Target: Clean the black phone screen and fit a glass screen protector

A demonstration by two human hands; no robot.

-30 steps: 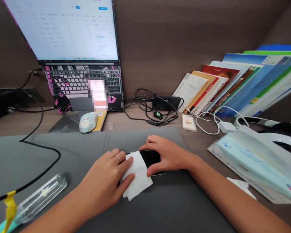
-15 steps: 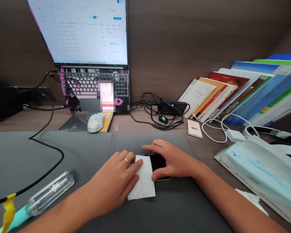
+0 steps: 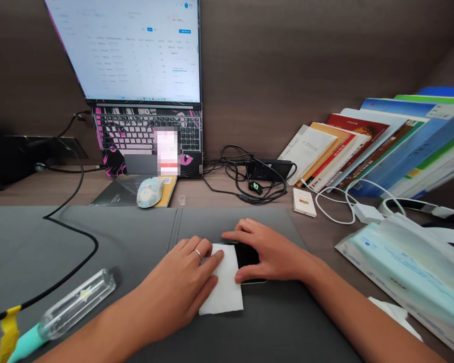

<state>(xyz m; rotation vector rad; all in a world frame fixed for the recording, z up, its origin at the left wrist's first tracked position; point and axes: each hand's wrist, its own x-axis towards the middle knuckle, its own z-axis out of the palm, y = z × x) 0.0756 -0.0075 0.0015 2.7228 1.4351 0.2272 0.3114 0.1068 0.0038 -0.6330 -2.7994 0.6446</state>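
A dark phone (image 3: 245, 256) with a light rim lies flat on a grey desk mat (image 3: 287, 322). Spread over its left part is a white tissue (image 3: 227, 297), which hangs past the lower edge. My left hand (image 3: 191, 275), with a ring on one finger, presses on the tissue with thumb and forefinger; its other fingers curl at the tissue's left side. From the right, my right hand (image 3: 267, 252) spans the phone, its thumb by the lower edge and its fingers by the upper edge. The phone's left end is hidden.
A laptop (image 3: 147, 136) stands behind, with a mouse (image 3: 150, 191) before it. Leaning books (image 3: 348, 141), tangled cables (image 3: 249, 174) and a small box (image 3: 303, 201) sit farther back. A tissue pack (image 3: 401, 277) lies right, a clear bottle (image 3: 79, 302) left.
Both hands, the tissue and the phone keep almost the same places. The whole view has shifted very slightly.
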